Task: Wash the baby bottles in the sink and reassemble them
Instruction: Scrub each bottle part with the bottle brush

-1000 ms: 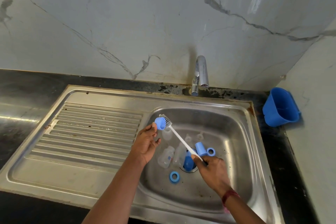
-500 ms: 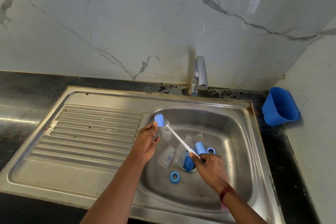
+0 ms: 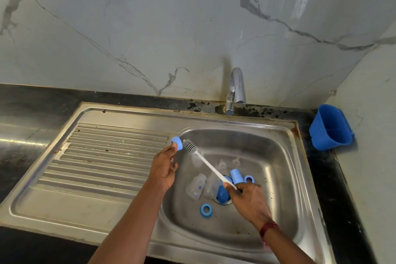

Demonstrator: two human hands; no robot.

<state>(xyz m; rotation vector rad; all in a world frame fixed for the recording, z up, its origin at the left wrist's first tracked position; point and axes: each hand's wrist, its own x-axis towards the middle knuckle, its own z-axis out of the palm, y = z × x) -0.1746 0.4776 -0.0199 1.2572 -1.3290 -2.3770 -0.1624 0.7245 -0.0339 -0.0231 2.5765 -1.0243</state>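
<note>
Holding blue cap (image 3: 177, 143) in left hand (image 3: 164, 169), brush (image 3: 209, 165) in right hand (image 3: 248, 201)

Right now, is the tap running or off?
Off, as far as shows: no stream falls from the spout of the tap into the sink below.

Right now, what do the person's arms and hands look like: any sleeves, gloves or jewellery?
Both hands are bare, without gloves: left hand, right hand. Both forearms are uncovered, with no sleeve in view. A red thread band circles the right wrist; the left wrist shows nothing worn.
</note>
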